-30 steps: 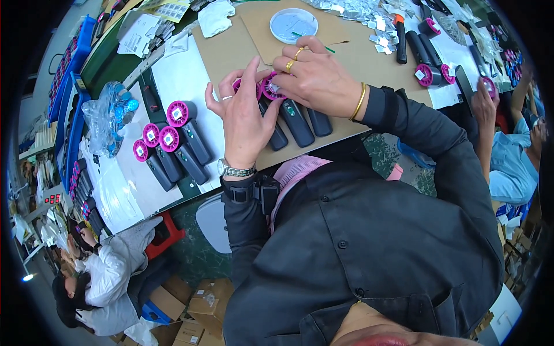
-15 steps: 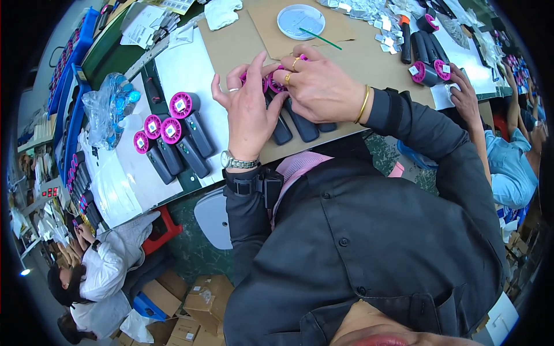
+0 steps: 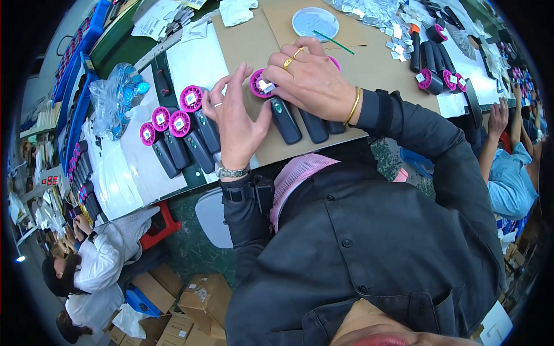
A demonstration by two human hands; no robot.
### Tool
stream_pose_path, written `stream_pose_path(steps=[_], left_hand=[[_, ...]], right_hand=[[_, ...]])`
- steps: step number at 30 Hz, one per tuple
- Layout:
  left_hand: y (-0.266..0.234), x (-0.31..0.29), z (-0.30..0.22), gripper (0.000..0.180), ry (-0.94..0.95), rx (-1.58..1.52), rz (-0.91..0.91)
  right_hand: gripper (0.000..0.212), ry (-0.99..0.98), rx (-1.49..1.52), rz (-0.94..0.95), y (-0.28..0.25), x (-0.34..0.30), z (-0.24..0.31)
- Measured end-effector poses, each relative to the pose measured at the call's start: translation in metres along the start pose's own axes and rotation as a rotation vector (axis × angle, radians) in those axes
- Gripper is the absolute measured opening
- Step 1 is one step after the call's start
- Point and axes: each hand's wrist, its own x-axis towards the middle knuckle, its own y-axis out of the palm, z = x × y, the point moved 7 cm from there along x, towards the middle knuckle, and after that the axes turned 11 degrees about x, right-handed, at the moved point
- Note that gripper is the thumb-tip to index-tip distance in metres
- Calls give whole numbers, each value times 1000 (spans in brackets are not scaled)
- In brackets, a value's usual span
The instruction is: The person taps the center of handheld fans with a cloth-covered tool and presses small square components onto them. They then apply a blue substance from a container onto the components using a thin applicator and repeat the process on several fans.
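Observation:
A black-handled device with a round pink vaned head (image 3: pixel 257 86), like a small handheld fan, lies in front of me. My right hand (image 3: pixel 316 78) reaches over it, fingertips pinched on a small silvery-white square piece (image 3: pixel 266 86) at the centre of the head. Just left of it, my left hand (image 3: pixel 238 124) is open, fingers apart and holding nothing, with its thumb near the device's black handle (image 3: pixel 285 121). More black handles (image 3: pixel 314 126) lie under my right hand, which largely hides their pink heads. Several similar devices with white squares on their heads (image 3: pixel 179 123) rest to the left.
A round white dish (image 3: pixel 315 24) with a thin green stick (image 3: pixel 334 42) sits at the back. Small squares (image 3: pixel 398 45) and an orange-tipped black tool (image 3: pixel 415 49) are at right, beside more devices (image 3: pixel 430 81). A clear bag (image 3: pixel 118 101) stands left. People sit on both sides.
My hands have moved apart: the left shifted off the device, uncovering its pink head, while the right stays over it. At right, a co-worker's hand has drawn back from the devices. The view shifted slightly.

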Motion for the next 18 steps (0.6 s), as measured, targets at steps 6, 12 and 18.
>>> stream_pose_path(steps=[6, 12, 18], left_hand=[[4, -1, 7, 88, -23, 31, -9], [3, 0, 6, 89, -22, 38, -14], [4, -2, 8, 90, -29, 43, -22]], right_hand=[[20, -132, -67, 58, 5, 6, -6], [19, -85, -18, 78, 13, 11, -12], [20, -12, 30, 86, 20, 6, -15]])
